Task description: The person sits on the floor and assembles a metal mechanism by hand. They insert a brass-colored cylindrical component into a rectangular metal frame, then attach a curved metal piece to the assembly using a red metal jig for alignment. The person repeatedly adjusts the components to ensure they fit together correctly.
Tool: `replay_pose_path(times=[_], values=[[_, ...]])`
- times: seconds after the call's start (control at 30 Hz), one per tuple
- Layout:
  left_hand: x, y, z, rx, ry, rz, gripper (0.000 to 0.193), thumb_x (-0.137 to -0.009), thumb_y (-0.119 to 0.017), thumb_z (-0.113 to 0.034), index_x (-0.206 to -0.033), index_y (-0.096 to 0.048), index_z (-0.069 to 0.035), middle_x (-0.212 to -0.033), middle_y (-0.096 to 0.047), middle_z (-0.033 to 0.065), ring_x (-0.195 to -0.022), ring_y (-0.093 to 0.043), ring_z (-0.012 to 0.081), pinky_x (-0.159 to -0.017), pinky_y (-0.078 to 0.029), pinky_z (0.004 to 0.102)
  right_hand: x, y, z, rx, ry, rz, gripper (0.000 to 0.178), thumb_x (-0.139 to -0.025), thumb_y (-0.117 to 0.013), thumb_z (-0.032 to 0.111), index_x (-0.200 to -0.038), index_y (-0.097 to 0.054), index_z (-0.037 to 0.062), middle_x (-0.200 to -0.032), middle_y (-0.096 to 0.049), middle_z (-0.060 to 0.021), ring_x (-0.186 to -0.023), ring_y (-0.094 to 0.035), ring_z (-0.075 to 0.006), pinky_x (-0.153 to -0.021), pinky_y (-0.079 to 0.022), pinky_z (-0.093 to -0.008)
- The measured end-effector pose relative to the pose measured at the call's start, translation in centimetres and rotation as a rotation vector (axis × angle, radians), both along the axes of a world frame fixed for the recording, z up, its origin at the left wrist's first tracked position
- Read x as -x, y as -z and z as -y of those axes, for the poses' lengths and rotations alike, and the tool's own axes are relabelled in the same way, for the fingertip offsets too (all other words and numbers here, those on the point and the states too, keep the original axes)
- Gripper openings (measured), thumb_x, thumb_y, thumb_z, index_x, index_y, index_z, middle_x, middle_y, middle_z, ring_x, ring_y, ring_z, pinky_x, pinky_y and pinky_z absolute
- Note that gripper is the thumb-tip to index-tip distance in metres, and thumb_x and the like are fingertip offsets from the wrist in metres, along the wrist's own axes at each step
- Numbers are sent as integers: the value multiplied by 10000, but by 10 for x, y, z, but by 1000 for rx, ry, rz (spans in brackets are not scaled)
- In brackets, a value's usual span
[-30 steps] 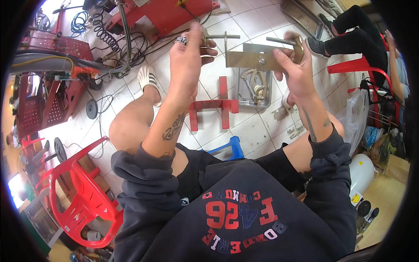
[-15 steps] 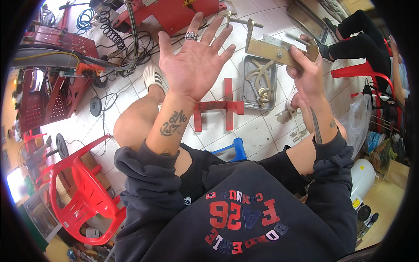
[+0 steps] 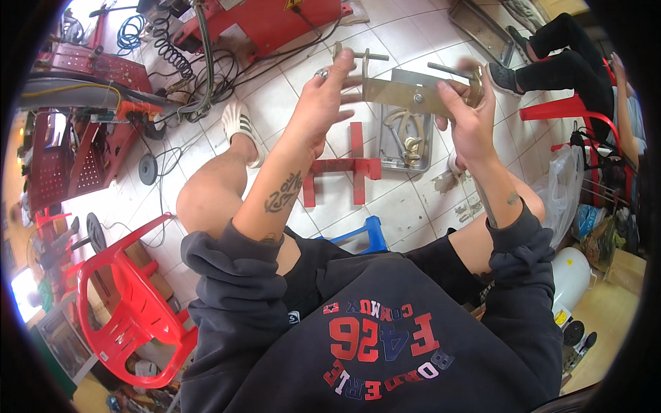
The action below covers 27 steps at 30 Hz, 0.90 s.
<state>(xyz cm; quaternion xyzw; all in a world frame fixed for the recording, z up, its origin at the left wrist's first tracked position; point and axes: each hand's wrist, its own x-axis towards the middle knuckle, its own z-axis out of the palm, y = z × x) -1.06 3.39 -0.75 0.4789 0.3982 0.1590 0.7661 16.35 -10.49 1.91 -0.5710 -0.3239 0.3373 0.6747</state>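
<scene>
White tiled floor (image 3: 406, 215) is spread beneath everything, its edges bent and cut off by the dark rim. At the far left a red machine (image 3: 268, 31) is cropped by the top edge; at the near left a red chair (image 3: 131, 292) is seen. On the far right, another person's legs (image 3: 571, 86) are shown. In the middle a red stand (image 3: 344, 167) is set down, and just right of it a tray (image 3: 389, 157), partly covered by the bracket (image 3: 392, 95) held above. Pale metal pieces (image 3: 408, 127) are kept together by its walls, their exact shapes hard to make out.

The bracket is held level, its weight apparently borne by the right hand (image 3: 470, 124), closed around the right end, thumb in front, fingers mostly hidden behind. The left hand (image 3: 322, 96) is held half open, thumb raised at the left rod (image 3: 377, 57), fingers spread behind; whether the rod is gripped cannot be told. The right rod (image 3: 444, 68) is partly hidden by fingers.
</scene>
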Motion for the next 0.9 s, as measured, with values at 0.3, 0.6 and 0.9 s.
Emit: replay_pose_path(times=[0.3,0.6,0.9], values=[[1,2,-6,59,-337,177,645,-997,-437,-564,-1270,-521,15,-1146,-639,130,-1002,-613,212,-856,-461,369,2,-2,-2,37,6,32,341,-916,-649,49,-1159,-409,57,-796,-685,-96,-509,-540,-85,-422,-409,-229],[3,-1,-3,-42,-189,-87,571,-886,-698,-477,-1201,-591,-13,-1102,-642,124,-985,-620,189,-820,-493,307,-3,-3,3,62,35,57,324,-929,-627,50,-1178,-419,54,-845,-687,-102,-565,-553,-87,-445,-394,-228],[12,-30,14,-596,-343,290,227,-923,-585,-68,-1137,-583,10,-967,-609,64,-857,-601,150,-787,-479,302,-7,-6,-4,25,106,-88,344,-902,-671,66,-1158,-444,36,-767,-624,-81,-490,-520,-111,-423,-397,-258]])
